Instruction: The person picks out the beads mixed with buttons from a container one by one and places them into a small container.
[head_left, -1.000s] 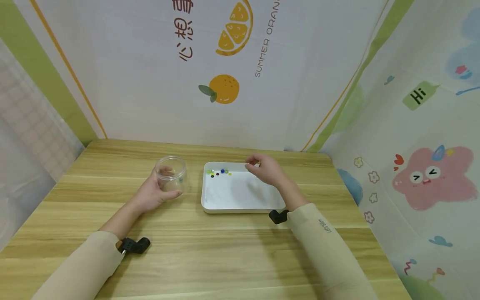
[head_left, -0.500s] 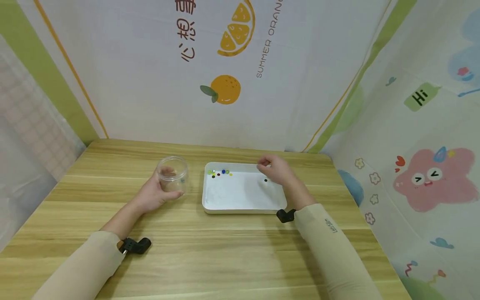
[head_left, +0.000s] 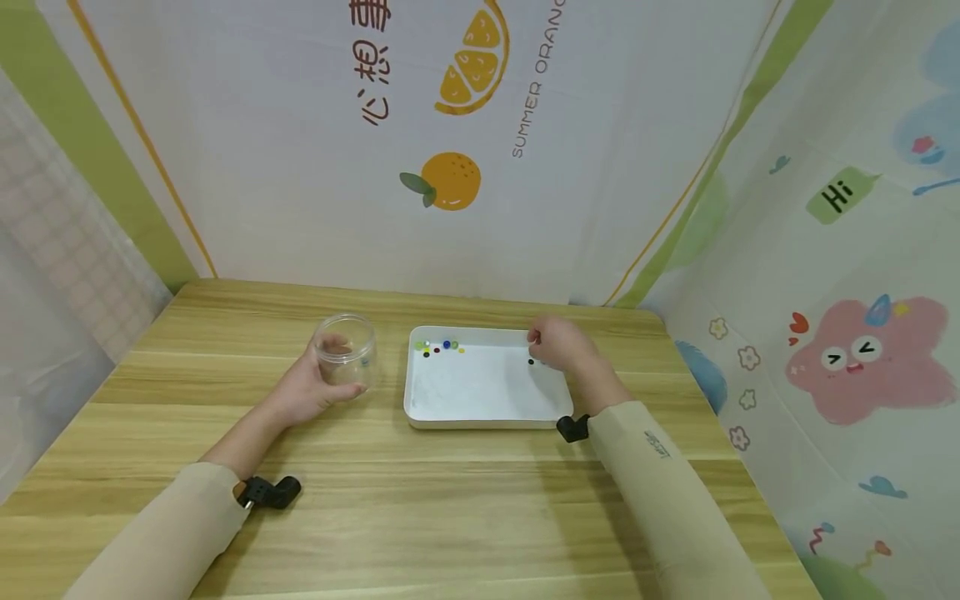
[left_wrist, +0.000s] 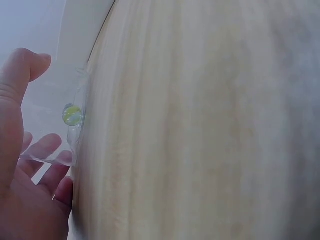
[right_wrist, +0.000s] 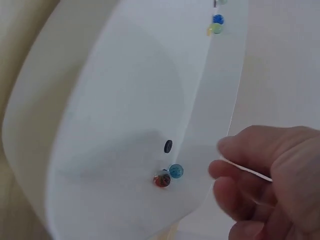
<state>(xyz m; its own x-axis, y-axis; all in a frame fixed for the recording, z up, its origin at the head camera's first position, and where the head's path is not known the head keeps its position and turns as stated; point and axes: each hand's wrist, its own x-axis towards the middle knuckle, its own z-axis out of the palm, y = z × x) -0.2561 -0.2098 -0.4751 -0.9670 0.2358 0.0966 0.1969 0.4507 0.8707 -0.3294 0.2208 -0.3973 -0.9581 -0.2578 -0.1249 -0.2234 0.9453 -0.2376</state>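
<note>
My left hand [head_left: 303, 387] grips a clear plastic jar [head_left: 347, 371] upright on the table, fingers around its far side and thumb at the front. Through its wall in the left wrist view shows a yellow-green marble [left_wrist: 73, 115]. Over the right end of a white tray [head_left: 480, 400], my right hand [head_left: 562, 342] hovers with loosely bent fingers; thumb and forefinger are apart with nothing between them. Below it in the right wrist view lie a dark button [right_wrist: 168, 146], a teal marble [right_wrist: 176, 171] and a reddish-brown marble [right_wrist: 161, 180], close together in the tray.
At the tray's back left corner sit a blue marble [head_left: 446, 344], green marbles and several small buttons, one of them a yellow button [head_left: 461, 351]. The wooden table [head_left: 420, 508] ends at a printed curtain [head_left: 300, 183] behind, with another on the right.
My right hand has moved right along the tray's back edge, and the dark button beneath it has come into sight. The left hand and jar stay in place.
</note>
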